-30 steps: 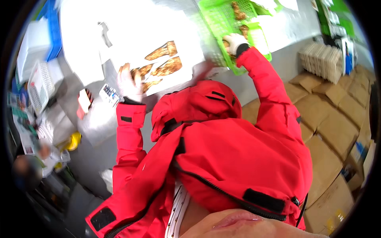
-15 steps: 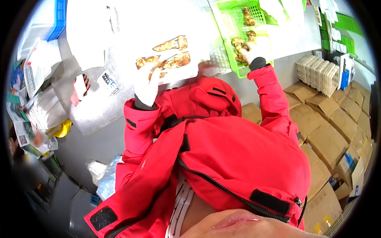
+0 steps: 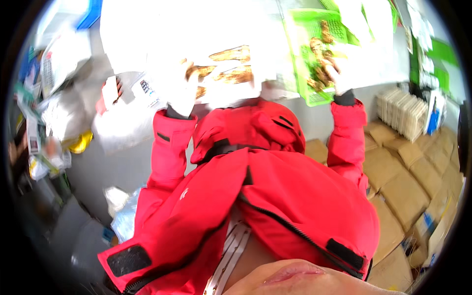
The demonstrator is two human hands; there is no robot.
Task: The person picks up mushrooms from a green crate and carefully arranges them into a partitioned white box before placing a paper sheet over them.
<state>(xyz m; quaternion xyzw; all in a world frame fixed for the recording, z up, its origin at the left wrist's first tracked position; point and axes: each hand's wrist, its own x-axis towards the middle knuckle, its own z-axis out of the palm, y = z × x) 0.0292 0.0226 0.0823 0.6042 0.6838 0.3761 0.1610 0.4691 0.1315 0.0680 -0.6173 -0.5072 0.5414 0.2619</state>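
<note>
Several thick brown-and-white mushrooms (image 3: 235,74) lie side by side on a white tray (image 3: 256,84), partly washed out by glare. At the tray's left end, my left hand (image 3: 183,96) has its fingers closed around the tip of one mushroom (image 3: 202,72). My right hand (image 3: 338,81) reaches into a green plastic basket (image 3: 299,54) on the right. Its fingers are curled on a mushroom (image 3: 322,74) among others there, and they hide part of it. A further mushroom (image 3: 326,31) lies deeper in the basket.
The metal table (image 3: 118,130) carries white sheets and a printed card (image 3: 145,91). Another person's hand (image 3: 119,88) shows at its left. Cardboard boxes (image 3: 405,184) cover the floor at right, beside a stack of pale trays (image 3: 400,112). Plastic bags (image 3: 127,214) lie lower left.
The whole view has shifted, so the table appears further right. My left hand has moved to the mushroom's left end; my right hand has drawn slightly nearer within the basket.
</note>
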